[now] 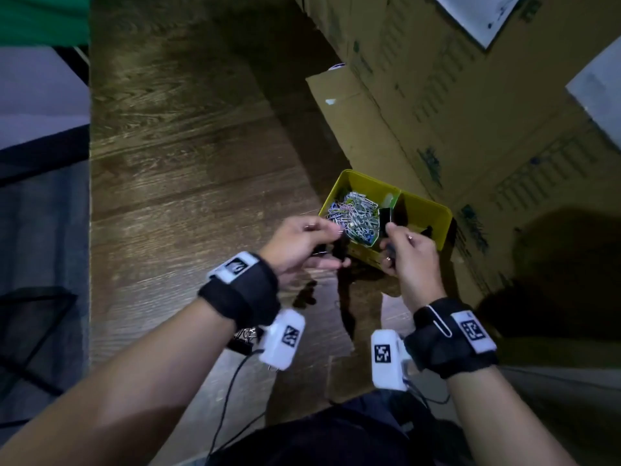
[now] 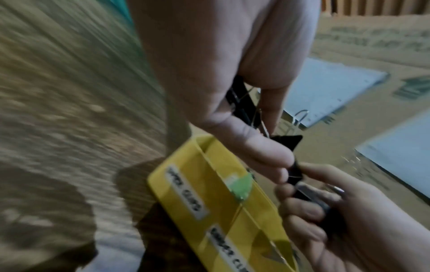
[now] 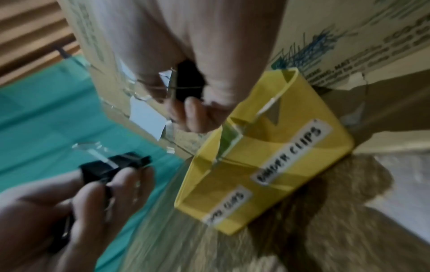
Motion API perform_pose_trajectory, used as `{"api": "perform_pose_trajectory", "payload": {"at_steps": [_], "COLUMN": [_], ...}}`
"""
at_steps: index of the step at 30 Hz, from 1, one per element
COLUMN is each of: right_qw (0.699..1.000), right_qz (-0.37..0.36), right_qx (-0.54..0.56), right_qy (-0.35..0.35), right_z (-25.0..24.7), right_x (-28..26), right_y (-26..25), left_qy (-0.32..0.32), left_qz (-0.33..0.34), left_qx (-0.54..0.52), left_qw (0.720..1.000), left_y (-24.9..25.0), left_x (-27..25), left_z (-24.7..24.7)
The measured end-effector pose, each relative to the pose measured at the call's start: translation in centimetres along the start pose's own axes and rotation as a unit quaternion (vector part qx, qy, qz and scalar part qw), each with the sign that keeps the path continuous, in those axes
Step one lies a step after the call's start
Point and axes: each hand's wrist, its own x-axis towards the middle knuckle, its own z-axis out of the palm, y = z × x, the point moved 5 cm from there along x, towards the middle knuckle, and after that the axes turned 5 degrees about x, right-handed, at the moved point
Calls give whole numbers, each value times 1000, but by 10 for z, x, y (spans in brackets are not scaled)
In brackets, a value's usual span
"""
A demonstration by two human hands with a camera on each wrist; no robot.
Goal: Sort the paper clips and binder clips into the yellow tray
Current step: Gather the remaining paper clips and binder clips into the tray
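The yellow tray [image 1: 433, 215] stands on the wooden table against the cardboard boxes, with two compartments. Its left compartment is heaped with coloured paper clips [image 1: 354, 213]; the right one, labelled for binder clips [image 3: 288, 156], looks mostly bare and shadowed. My left hand [image 1: 336, 247] grips a bunch of black binder clips [image 3: 104, 169] just left of the tray's near corner. My right hand [image 1: 391, 237] pinches a black binder clip [image 1: 384, 216] above the divider, and another black binder clip [image 2: 325, 211] sits in its curled fingers. The two hands nearly touch.
Large cardboard boxes [image 1: 470, 112] wall off the right and back. Loose binder clips [image 1: 247, 334] lie on the table under my left wrist, and more dark clips [image 1: 305, 294] lie between the hands and my body. A paper clip [image 1: 440, 319] sticks to my right wristband.
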Motion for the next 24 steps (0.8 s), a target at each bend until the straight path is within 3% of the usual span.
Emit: {"api": "perform_pose_trajectory", "payload": {"at_steps": [3,8,13,20,22,24], "right_qw": [992,969,967,982,978,974], "right_qz": [17,46,69,82,42,-47], "right_qx": [-47,-139,-180,-132,-175,-196], "right_qy": [112,198,166,111,106,101], "right_z": [-28,-61,-61,-40,-33,-22], "right_x": [18,32,34,38,34,28], "right_y": [-4,-3,-5,-11,-20,-33], "left_qy": [-20,-33,-24,-52,-55,-65], "left_qz": [0,-23,-7,32,55,65], "left_qx": [68,192,332,316,297,231], "left_qw": [997,981,943,947,952,969], "left_y": [16,18,14,21,29,36], "left_x": [23,53,69,60,55,47], "left_z": [52,107,110,104,92,72]}}
